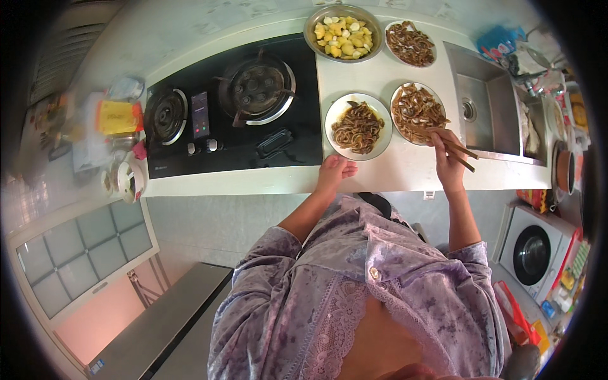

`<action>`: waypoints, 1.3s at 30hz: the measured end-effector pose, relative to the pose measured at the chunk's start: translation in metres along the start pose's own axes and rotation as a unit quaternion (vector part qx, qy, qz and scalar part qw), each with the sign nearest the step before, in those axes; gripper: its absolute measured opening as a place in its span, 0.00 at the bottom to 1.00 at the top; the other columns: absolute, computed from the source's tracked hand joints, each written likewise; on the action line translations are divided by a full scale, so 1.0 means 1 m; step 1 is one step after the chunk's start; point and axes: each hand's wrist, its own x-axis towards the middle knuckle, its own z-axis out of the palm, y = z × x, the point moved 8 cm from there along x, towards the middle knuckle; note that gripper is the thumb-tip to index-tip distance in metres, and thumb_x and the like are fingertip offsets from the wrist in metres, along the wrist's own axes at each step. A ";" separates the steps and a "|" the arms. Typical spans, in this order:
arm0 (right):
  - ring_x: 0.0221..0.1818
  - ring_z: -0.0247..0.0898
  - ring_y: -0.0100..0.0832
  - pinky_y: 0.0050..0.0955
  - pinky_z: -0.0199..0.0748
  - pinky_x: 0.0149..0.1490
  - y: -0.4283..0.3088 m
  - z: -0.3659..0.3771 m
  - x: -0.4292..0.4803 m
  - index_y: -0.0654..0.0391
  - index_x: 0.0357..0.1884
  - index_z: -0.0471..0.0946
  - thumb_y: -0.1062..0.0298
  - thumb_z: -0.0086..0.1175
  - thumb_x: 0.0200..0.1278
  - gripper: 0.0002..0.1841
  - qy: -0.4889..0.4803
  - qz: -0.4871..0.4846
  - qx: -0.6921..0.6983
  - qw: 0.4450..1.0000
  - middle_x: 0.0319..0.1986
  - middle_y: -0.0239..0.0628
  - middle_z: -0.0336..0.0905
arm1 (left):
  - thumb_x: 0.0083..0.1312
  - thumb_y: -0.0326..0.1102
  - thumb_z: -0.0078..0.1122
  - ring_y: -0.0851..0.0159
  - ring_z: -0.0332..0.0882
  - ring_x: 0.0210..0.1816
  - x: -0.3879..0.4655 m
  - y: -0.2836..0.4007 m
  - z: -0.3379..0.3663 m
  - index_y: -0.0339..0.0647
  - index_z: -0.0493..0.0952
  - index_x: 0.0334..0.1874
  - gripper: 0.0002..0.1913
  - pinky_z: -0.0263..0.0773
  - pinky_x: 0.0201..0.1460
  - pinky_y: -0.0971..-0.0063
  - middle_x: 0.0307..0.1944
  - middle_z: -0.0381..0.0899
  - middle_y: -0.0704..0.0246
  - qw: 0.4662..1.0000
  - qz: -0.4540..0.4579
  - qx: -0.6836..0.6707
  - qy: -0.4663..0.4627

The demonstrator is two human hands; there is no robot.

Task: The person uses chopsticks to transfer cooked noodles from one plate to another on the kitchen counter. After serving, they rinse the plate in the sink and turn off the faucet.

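Note:
In my right hand (448, 154) is a pair of wooden chopsticks (458, 154), their tips in the strips of brown food on a white plate (395, 102) near the sink. My left hand (335, 172) rests at the counter's front edge, its fingers by the near rim of another white plate (331, 107) that bears similar dark strips (358, 127). Whether the fingers touch that rim, I cannot tell. Behind stands a third plate with brown strips (411, 43), beside a steel bowl (311, 45) of yellow chunks and whitish pieces (346, 38).
A black gas hob (199, 156) with two burners lies to the left, a phone (200, 114) on its glass. The steel sink (484, 95) is at the right, with a blue packet (498, 42) behind it. A washing machine (532, 251) stands lower right.

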 end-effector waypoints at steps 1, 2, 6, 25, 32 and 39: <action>0.32 0.77 0.26 0.21 0.75 0.39 -0.001 0.001 0.000 0.67 0.40 0.77 0.76 0.50 0.65 0.07 0.007 0.007 0.011 1.000 0.34 0.38 0.79 | 0.71 0.37 0.48 0.59 0.81 0.42 -0.001 0.000 -0.001 0.32 0.69 0.43 0.12 0.77 0.47 0.69 0.40 0.79 0.55 1.000 0.001 0.001 -0.001; 0.33 0.77 0.27 0.22 0.75 0.40 -0.002 0.003 0.000 0.66 0.40 0.77 0.76 0.51 0.64 0.06 0.013 0.012 0.024 1.000 0.34 0.39 0.79 | 0.71 0.37 0.48 0.59 0.81 0.42 -0.003 0.001 -0.003 0.33 0.68 0.42 0.12 0.77 0.47 0.69 0.40 0.79 0.54 1.000 0.001 -0.003 -0.002; 0.35 0.77 0.28 0.25 0.75 0.43 -0.009 0.016 0.002 0.65 0.39 0.78 0.76 0.52 0.63 0.06 0.007 0.000 0.024 1.000 0.34 0.39 0.79 | 0.70 0.37 0.50 0.59 0.82 0.40 -0.012 0.006 -0.009 0.34 0.68 0.41 0.11 0.78 0.45 0.70 0.39 0.79 0.54 1.000 0.013 -0.013 0.001; 0.33 0.76 0.28 0.23 0.77 0.38 -0.041 0.048 0.003 0.66 0.40 0.77 0.76 0.51 0.65 0.06 -0.087 -0.069 0.124 0.986 0.35 0.40 0.77 | 0.70 0.50 0.49 0.79 0.54 0.17 -0.090 0.045 -0.041 0.44 0.64 0.15 0.25 0.50 0.20 0.80 0.13 0.60 0.79 0.961 0.134 0.092 0.223; 0.39 0.71 0.33 0.30 0.70 0.46 -0.063 0.029 0.001 0.64 0.39 0.76 0.76 0.48 0.65 0.06 -0.033 -0.133 -0.001 0.991 0.36 0.40 0.77 | 0.73 0.48 0.43 0.78 0.53 0.17 -0.096 0.049 -0.044 0.45 0.62 0.15 0.25 0.50 0.21 0.79 0.14 0.60 0.77 0.964 0.123 0.104 0.210; 0.41 0.67 0.45 0.36 0.66 0.47 -0.121 0.086 0.015 0.61 0.38 0.74 0.82 0.52 0.56 0.08 -0.041 -0.229 -0.131 0.964 0.35 0.40 0.75 | 0.73 0.34 0.40 0.76 0.70 0.24 -0.081 0.105 -0.052 0.39 0.68 0.36 0.08 0.67 0.25 0.81 0.26 0.75 0.69 0.958 0.251 0.124 0.055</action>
